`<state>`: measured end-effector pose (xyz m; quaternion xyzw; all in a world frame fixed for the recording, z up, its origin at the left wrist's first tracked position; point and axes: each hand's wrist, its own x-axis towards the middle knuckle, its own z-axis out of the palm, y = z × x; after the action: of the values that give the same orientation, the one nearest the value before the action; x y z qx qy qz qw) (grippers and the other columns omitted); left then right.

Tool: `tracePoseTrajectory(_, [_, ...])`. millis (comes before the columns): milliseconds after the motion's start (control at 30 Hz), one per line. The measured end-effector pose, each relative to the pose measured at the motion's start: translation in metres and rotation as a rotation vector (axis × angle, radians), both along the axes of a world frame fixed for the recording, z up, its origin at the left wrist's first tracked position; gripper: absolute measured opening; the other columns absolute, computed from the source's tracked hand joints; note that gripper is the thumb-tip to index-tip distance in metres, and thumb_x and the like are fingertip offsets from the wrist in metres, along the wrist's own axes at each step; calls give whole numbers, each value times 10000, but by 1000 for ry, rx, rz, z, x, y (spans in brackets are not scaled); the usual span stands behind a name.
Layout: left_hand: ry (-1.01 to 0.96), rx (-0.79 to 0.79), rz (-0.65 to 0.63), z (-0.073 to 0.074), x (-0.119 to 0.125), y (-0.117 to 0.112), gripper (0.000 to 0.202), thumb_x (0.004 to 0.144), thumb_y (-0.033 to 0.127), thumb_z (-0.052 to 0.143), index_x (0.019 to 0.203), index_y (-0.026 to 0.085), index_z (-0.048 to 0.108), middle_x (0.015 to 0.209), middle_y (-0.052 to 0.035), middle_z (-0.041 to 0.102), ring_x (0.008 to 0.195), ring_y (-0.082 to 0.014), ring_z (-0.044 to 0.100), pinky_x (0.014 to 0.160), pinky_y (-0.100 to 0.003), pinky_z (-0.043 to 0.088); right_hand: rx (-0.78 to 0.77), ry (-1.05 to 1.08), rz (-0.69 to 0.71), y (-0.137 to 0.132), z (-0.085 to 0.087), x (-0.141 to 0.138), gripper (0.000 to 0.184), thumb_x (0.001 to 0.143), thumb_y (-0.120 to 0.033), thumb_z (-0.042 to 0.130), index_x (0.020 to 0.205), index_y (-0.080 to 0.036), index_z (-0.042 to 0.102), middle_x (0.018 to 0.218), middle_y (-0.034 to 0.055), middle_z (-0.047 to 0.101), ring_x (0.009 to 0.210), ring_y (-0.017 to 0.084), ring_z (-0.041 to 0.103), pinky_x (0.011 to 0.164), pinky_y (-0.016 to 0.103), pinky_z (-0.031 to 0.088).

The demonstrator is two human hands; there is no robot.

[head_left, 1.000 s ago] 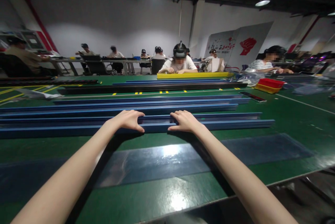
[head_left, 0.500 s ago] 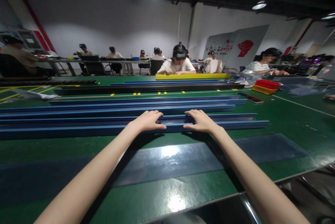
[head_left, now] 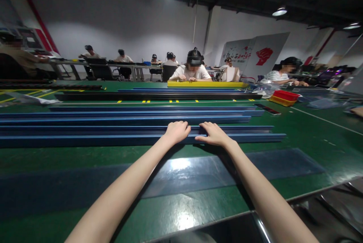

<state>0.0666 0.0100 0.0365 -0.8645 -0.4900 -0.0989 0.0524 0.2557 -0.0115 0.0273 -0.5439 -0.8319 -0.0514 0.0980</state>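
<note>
A long blue channel (head_left: 249,137) with raised edges lies across the green table in front of me. My left hand (head_left: 178,131) is on it near the middle, its fingers curled over the channel and its thumb mostly out of sight. Just to the right, my right hand (head_left: 213,134) straddles the same channel. Its thumb is at the near edge and its fingers reach to the far edge, with a gap between them. A clear plastic strip (head_left: 269,161) lies flat on the table beneath my forearms.
Behind the channel lie more blue channels (head_left: 141,119) and a long black one (head_left: 159,96). A phone (head_left: 268,109) and red and yellow bins (head_left: 284,97) are at the right. Across the table a person (head_left: 193,70) handles a yellow channel (head_left: 204,84). The table edge (head_left: 309,196) is near me.
My left hand has slid right along the channel, nearer to my right hand, and its thumb has closed in. My right hand keeps much the same pose on the channel.
</note>
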Motion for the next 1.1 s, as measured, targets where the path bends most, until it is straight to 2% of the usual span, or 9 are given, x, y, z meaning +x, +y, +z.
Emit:
tracePoseTrajectory(200, [8, 113, 52, -9, -2, -3, 377, 879, 275, 248, 938, 140, 595, 951, -109, 646, 883, -251, 601, 749, -378, 427, -3, -25, -8, 2, 1, -14, 636, 753, -651, 448, 1121, -139, 535, 1085, 143, 575, 1005, 262, 514, 811, 360, 361])
tracePoseTrajectory(433, [47, 109, 88, -7, -32, 5, 396, 875, 299, 241, 921, 153, 607, 919, -104, 652, 852, -237, 609, 734, -347, 422, 18, -10, -7, 9, -3, -44, 662, 746, -673, 429, 1132, -144, 525, 1087, 138, 575, 1015, 262, 511, 828, 364, 355])
tracePoseTrajectory(567, [47, 90, 98, -5, -44, 6, 409, 873, 318, 244, 919, 156, 617, 933, -110, 650, 857, -244, 610, 745, -353, 419, 30, 27, 44, 11, -3, -52, 663, 746, -651, 457, 1166, -141, 506, 1137, 142, 546, 1041, 252, 501, 852, 363, 355])
tracePoseTrajectory(700, [54, 87, 98, -4, -49, 6, 422, 872, 330, 246, 934, 160, 628, 942, -109, 652, 867, -243, 607, 752, -348, 423, 44, 76, 93, 10, 0, -44, 661, 733, -627, 505, 1201, -160, 486, 1184, 134, 525, 1084, 251, 479, 887, 369, 348])
tracePoseTrajectory(900, [50, 108, 86, -7, -60, 10, 433, 862, 327, 249, 984, 193, 642, 945, -84, 659, 867, -223, 611, 747, -320, 433, 20, 130, 30, 7, 4, -12, 570, 778, -544, 505, 1204, -166, 498, 1222, 118, 520, 1102, 257, 480, 911, 381, 347])
tracePoseTrajectory(1100, [47, 97, 87, -6, -65, 10, 423, 856, 336, 263, 944, 227, 661, 895, -65, 665, 837, -205, 613, 729, -296, 436, -2, 165, 42, 2, 2, 12, 529, 782, -479, 531, 1200, -156, 510, 1212, 115, 531, 1100, 237, 489, 913, 359, 360])
